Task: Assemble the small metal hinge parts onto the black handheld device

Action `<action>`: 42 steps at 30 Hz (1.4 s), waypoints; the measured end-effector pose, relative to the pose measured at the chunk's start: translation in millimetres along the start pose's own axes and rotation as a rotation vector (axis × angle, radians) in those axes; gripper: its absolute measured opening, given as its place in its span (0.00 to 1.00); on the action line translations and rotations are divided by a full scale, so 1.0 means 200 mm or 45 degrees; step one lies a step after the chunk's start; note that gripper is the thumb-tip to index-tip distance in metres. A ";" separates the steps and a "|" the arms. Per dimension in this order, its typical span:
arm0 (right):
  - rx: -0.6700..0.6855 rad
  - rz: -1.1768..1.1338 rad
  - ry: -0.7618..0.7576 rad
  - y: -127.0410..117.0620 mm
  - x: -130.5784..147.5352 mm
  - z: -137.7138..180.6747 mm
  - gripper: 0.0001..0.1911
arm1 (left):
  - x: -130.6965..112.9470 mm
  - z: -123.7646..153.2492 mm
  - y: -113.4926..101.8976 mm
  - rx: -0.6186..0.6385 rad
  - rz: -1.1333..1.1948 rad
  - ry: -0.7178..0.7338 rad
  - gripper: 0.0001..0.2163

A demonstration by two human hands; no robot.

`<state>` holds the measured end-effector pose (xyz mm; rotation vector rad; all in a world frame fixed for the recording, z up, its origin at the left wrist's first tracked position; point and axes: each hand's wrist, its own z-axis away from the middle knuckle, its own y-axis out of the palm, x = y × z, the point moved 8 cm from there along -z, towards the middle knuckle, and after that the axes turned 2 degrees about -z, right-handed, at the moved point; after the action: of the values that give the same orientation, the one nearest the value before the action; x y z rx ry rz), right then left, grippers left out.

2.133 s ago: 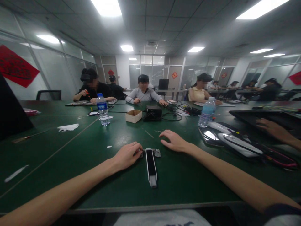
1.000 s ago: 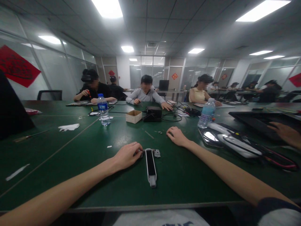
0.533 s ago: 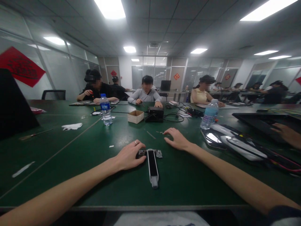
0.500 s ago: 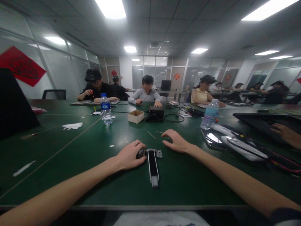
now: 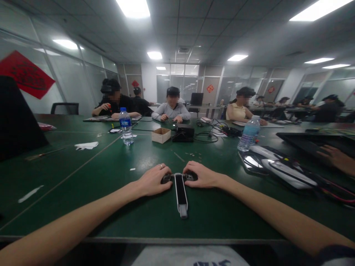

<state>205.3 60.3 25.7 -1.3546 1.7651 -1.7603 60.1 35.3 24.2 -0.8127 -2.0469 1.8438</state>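
A long, narrow part [image 5: 181, 194] with a black face and a pale rim lies on the table in front of me, its grey end towards me. Small metal brackets that look like hinges stick out on both sides of its far end. My left hand [image 5: 155, 179] is closed around the left bracket [image 5: 166, 178], thumb on the near side. Around the right bracket [image 5: 190, 177], my right hand [image 5: 204, 175] has its fingers and thumb closed in the same way. Both brackets are partly hidden by my fingers.
Several tiny pieces [image 5: 193, 154] lie beyond my right hand. Farther off stand a small open box [image 5: 161, 135], a black device [image 5: 183, 133] and two water bottles [image 5: 127, 127] [image 5: 249, 133]. Cables and a white-and-black item [image 5: 288, 171] lie right, near another person's hand [image 5: 337, 158]. People sit opposite.
My right hand has come in from the right and closed on the right bracket, uncovering the tiny pieces beyond it. My left hand stays at the left bracket.
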 end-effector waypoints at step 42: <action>-0.070 0.678 0.266 -0.18 -0.43 0.05 0.10 | 0.03 0.00 -0.01 -0.146 -0.082 -0.009 0.12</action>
<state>269.5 126.7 21.9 -0.6385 2.0518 -1.5961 55.1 38.6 25.1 -0.7603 -2.1740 1.7109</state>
